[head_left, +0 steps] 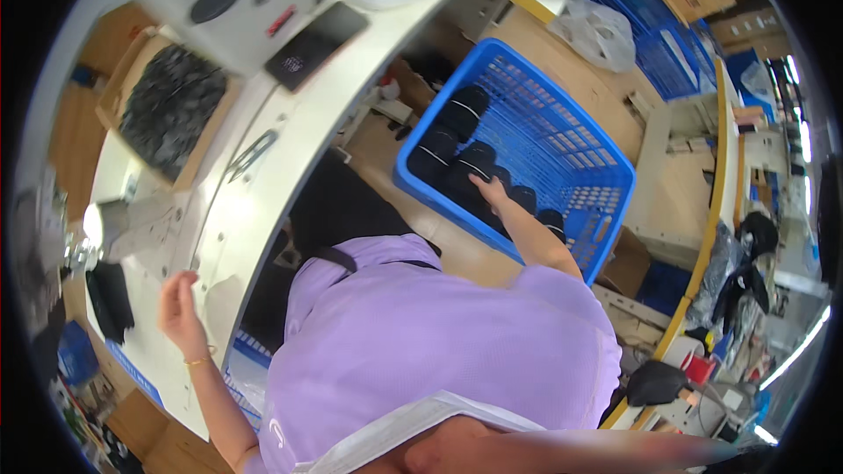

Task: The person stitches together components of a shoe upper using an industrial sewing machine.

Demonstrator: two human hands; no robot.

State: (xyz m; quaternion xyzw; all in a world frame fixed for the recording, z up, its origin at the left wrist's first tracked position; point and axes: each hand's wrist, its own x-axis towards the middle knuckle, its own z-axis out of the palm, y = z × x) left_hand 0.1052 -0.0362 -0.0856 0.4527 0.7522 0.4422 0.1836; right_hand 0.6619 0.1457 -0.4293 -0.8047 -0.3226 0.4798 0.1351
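My right hand (493,193) reaches into a blue plastic basket (514,61) and is closed on a black rolled bundle (474,158) with a thin white line around it. Some of its fingers are hidden against the dark material. More black bundles (432,154) stand along the near and left side of the basket. My left hand (180,316) hovers over the white worktable (233,250), its fingers loosely stretched and nothing visible in them. A black piece of fabric (110,303) hangs at the work area beside that hand.
On the worktable lie metal thread snips (253,156), a dark phone (316,46) and a cardboard box (184,177) of small black pieces. A lit lamp (104,221) stands at left. Blue crates (663,61) and a yellow-edged bench (716,202) border the right.
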